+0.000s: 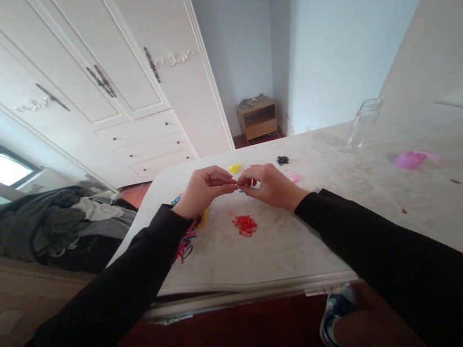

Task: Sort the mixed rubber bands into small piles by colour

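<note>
Above the white tabletop (300,244), my left hand (204,190) and my right hand (267,186) meet at the fingertips, both in a pinch. Whatever lies between them is too small to make out. Below the hands is a pile of red loops like rubber bands (245,226), with a small pink bit (231,211) beside it. A mixed pile of coloured bands (189,239) is partly hidden by my left hand and sleeve. Beyond the hands are a yellow pile (235,168) and a black pile (282,160). A pink pile (294,178) and a blue bit (241,191) show around my right hand.
A clear glass jar (365,124) stands at the back right. A pink balloon (411,160) lies right of the piles. Dark clothes (50,226) are heaped left of the table. The table's front edge (248,296) is close to me; a white wardrobe (128,67) stands behind.
</note>
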A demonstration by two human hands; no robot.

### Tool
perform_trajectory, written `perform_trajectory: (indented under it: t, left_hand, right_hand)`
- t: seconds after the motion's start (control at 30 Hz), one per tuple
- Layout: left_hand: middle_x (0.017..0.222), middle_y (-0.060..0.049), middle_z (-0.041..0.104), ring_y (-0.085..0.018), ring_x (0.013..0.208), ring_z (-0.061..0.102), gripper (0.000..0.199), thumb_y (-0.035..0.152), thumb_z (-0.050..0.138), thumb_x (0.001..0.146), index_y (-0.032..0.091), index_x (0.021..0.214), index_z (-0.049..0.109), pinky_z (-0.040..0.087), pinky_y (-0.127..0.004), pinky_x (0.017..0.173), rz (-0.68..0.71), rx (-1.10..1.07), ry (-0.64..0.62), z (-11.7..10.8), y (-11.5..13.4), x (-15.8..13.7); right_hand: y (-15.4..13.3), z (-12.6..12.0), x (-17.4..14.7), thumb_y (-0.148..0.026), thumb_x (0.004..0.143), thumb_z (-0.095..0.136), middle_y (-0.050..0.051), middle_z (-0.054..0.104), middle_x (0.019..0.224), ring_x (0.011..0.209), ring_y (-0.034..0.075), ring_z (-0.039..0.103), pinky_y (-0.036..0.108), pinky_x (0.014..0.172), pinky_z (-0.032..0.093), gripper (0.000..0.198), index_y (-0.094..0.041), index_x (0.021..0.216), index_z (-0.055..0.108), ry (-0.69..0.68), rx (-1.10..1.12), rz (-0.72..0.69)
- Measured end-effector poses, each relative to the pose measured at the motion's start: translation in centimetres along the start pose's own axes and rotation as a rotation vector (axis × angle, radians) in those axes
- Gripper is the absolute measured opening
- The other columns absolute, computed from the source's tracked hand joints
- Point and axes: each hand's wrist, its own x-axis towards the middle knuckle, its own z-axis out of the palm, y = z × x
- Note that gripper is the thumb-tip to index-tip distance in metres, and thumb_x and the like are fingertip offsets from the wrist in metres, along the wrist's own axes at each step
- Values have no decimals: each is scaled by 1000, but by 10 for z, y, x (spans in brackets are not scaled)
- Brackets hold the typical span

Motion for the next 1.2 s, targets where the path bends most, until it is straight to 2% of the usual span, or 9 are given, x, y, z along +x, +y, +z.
perform_trajectory:
  t: [0.33, 0.5, 0.7, 0.9, 1.03, 1.1, 1.2]
  left_hand:
    - [92, -10, 81, -20, 83, 78, 42, 40, 94, 66, 15, 89, 69, 65, -39, 87, 48, 103, -10, -2, -1, 1]
    - [87, -9, 80, -19, 78, 76, 38, 39, 93, 66, 14, 84, 71, 65, -36, 82, 49, 185, 42, -4, -1, 2]
    - [85, -9, 81, -20, 79, 77, 29, 36, 88, 70, 15, 85, 74, 65, -35, 78, 86, 268, 85, -1, -6, 4]
    - [94, -10, 81, -21, 88, 78, 27, 33, 82, 76, 15, 95, 77, 65, -37, 86, 115, 273, -9, 4, -6, 3]
    - [90, -8, 80, -18, 80, 75, 22, 34, 79, 79, 16, 92, 77, 64, -32, 77, 146, 368, -4, -5, -4, 4]
    - [81, -6, 78, -16, 72, 71, 16, 31, 77, 79, 17, 85, 77, 60, -29, 72, 166, 479, -74, -12, -1, 3]
    - [75, -3, 76, -15, 68, 68, 8, 26, 76, 77, 19, 81, 79, 56, -27, 71, 183, 595, -262, -19, 7, 0]
  right_hand:
    - [1, -8, 1, -7, 80, 67, 2, 69, 72, 66, 12, 58, 26, 69, 44, 11, -15, 74, 71, 74, -47, 40]
    - [2, -13, 0, -9, 79, 68, 1, 69, 71, 65, 12, 55, 27, 66, 42, 9, -15, 74, 71, 93, -53, 120]
    - [1, -15, 2, -10, 78, 68, 2, 69, 72, 66, 13, 55, 27, 66, 41, 8, -16, 74, 71, 108, -75, 117]
    - [2, -16, 1, -12, 79, 66, 2, 69, 72, 67, 13, 55, 28, 66, 41, 8, -16, 74, 70, 121, -68, 131]
    - [3, -17, 1, -13, 79, 67, 2, 69, 72, 67, 13, 56, 28, 66, 41, 7, -16, 74, 71, 127, -70, 147]
    - [4, -18, 0, -13, 79, 67, 2, 69, 71, 65, 13, 55, 27, 65, 41, 7, -16, 74, 71, 135, -70, 158]
    - [5, -21, 0, -13, 79, 66, 2, 69, 69, 64, 13, 55, 27, 63, 40, 7, -15, 73, 71, 149, -77, 175]
